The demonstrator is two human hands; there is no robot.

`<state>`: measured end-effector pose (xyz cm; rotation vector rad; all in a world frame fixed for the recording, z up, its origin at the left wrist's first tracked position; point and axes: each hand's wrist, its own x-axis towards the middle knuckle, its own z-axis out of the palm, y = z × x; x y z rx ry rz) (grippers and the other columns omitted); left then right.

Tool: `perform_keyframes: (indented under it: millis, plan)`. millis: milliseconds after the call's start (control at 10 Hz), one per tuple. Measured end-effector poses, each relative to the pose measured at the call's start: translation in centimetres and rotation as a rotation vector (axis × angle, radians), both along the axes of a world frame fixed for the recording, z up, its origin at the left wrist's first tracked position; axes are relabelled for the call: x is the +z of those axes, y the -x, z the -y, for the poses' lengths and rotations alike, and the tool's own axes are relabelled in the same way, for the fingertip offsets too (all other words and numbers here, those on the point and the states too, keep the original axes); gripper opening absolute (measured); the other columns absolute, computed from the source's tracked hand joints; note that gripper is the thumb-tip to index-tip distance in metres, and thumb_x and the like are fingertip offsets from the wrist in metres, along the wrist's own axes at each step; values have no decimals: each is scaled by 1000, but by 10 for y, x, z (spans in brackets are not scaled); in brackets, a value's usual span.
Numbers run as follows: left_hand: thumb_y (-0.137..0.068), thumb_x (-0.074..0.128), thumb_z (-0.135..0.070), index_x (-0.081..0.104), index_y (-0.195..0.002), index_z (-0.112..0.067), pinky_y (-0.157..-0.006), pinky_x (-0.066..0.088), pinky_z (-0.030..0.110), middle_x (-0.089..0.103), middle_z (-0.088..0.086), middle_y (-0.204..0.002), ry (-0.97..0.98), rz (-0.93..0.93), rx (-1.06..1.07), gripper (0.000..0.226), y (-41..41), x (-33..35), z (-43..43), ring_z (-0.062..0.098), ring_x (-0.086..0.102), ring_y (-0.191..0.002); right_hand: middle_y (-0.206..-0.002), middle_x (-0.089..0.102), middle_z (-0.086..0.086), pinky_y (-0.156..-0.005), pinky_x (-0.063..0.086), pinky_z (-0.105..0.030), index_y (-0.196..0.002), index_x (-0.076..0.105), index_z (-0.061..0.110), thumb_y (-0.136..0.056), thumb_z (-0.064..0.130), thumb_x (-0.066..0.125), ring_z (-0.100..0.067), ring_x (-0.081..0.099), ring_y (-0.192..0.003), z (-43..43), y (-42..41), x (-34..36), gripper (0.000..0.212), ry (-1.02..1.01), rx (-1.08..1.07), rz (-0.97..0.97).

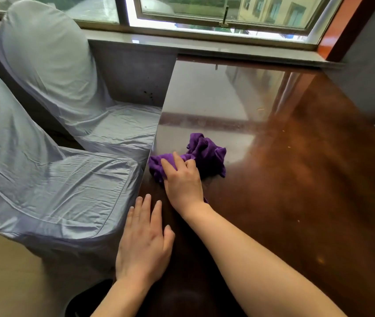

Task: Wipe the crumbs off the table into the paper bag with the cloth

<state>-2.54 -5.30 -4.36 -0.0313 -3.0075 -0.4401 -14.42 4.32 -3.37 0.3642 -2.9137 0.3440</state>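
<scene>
Glossy brown table [296,179] beneath a window [205,17]; right hand [182,181] clutches purple cloth [207,154] near its left edge, left hand [145,241] flat, released.

The right hand [183,183] is covering the near part of the purple cloth [207,154], so its grip underneath is not showing. Both forearms are running out at the bottom edge. The surface [296,179] is being cut off at the right and bottom edges. A few pale specks [289,146] on it are appearing too small to identify. The nearer chair [44,179] is being cropped at the left edge.
</scene>
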Motion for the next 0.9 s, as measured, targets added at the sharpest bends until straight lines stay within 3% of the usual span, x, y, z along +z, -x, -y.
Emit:
perform_keyframes:
  millis: [100,300,500,600,800,900]
  plan:
    - [-81,9,-49,13,-150,-18,-118,-9,34,0,7,-161,12,16,10,76,1,-1,0,18,-10,-147,-155,40,-17,-101,43,-47,-141,47,19,-101,17,44,-43,46,-122,10,29,-4,40,4,-77,-56]
    - [-84,15,-47,14,-150,-18,-118,-10,34,1,9,-161,12,17,17,73,1,0,0,18,-9,-147,-157,33,-20,-103,38,-50,-145,42,20,-100,15,44,-44,41,-126,31,47,-1,45,70,-191,31]
    - [-85,23,-45,16,-150,-18,-119,-9,35,3,9,-161,18,43,21,71,0,3,-1,18,-8,-147,-166,14,-14,-109,32,-52,-156,18,29,-102,41,36,-42,31,-137,2,36,-6,58,-88,40,85]
    - [-85,23,-45,16,-150,-17,-118,-10,34,3,8,-161,3,45,23,71,-1,6,-2,18,-8,-147,-167,8,-13,-110,31,-52,-157,14,32,-102,45,36,-41,30,-138,4,32,-4,61,-76,15,120]
    - [-88,25,-49,12,-150,-18,-119,-8,33,2,7,-161,-20,58,25,71,1,8,-2,17,-9,-147,-169,5,-6,-118,23,-49,-157,17,31,-99,48,46,-35,20,-148,-1,18,7,67,75,60,200]
    - [-87,28,-53,16,-150,-20,-119,-5,35,6,7,-161,6,72,14,72,-2,6,1,17,-6,-147,-168,14,-5,-122,19,-46,-155,25,27,-97,43,53,-30,15,-153,-21,-8,13,67,160,70,188]
